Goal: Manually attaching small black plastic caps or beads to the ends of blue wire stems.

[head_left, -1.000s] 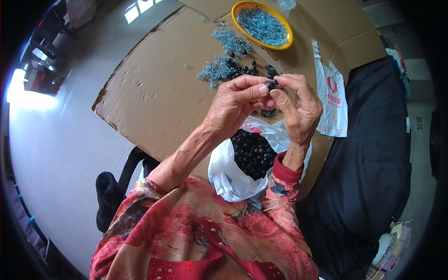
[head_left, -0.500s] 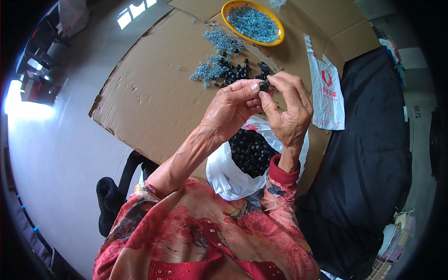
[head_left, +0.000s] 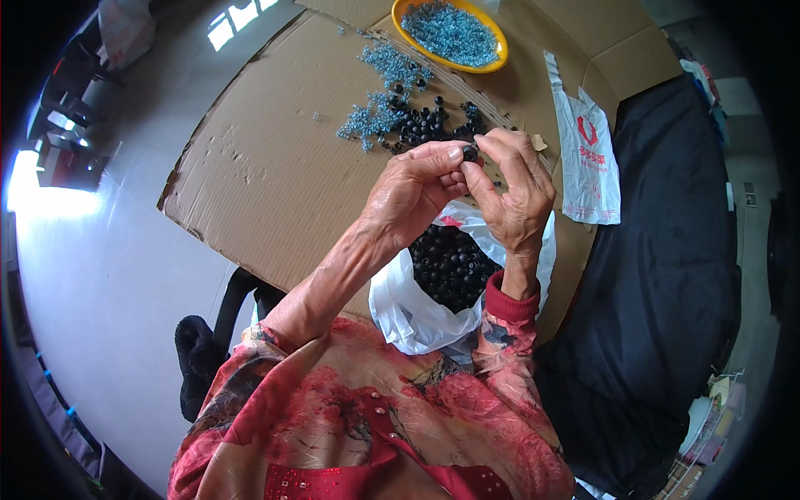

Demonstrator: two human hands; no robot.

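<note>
Between the fingertips of both hands is a round black bead. My left hand pinches it from the left with thumb and forefinger. My right hand is closed at its right side, thumb below and forefinger above; a tiny piece at that fingertip is too small to make out. Under my wrists sits a white plastic bag, its mouth spread around many black beads. Beyond my hands, loose black beads lie beside a scatter of small blue pieces.
A yellow oval dish full of small blue pieces stands at the far edge of the cardboard. To the right lies a flattened white bag with red print. Black cloth drapes beyond it.
Both hands keep the bead in nearly the same grip, with only slight finger movement. The whole view has shifted a little, and a small pale scrap now shows beyond my right hand.
</note>
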